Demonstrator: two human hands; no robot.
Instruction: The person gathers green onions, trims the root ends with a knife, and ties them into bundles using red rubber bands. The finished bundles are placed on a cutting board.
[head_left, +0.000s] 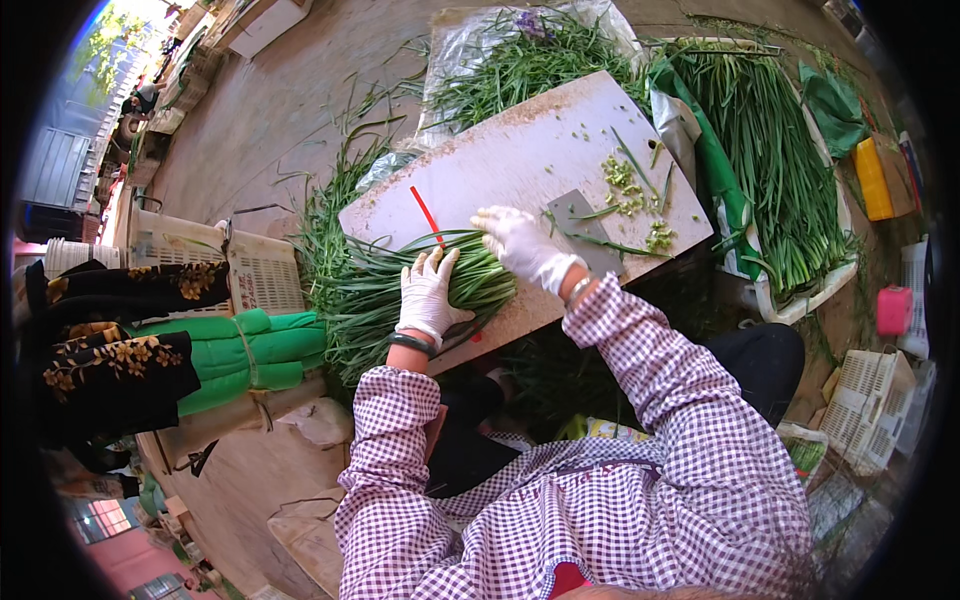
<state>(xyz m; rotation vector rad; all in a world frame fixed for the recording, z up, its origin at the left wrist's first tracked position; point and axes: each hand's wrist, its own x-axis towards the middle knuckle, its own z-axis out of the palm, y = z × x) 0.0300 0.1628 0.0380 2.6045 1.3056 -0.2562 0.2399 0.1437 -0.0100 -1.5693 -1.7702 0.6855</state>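
Observation:
A bunch of long green chives (491, 281) lies across a white board (510, 157). My left hand (429, 292), in a white glove, wraps over the bunch from above, thumb on the near side. A red strip (426, 210) runs under the chives and shows again on the near side. My right hand (525, 244), also gloved, is at the pale stem end with its fingers extended, and I see nothing in it. Just right of it lies a flat grey metal blade (581, 221), its handle hidden or not visible. Chopped stem ends (622, 180) are scattered beyond the blade.
A white crate (847, 274) packed with chives stands to the right, with green sheeting (716, 165) along its side. More loose greens (525, 75) are heaped on clear plastic behind the board. At left are a tied green padded bundle (281, 349) and plastic crates (266, 270).

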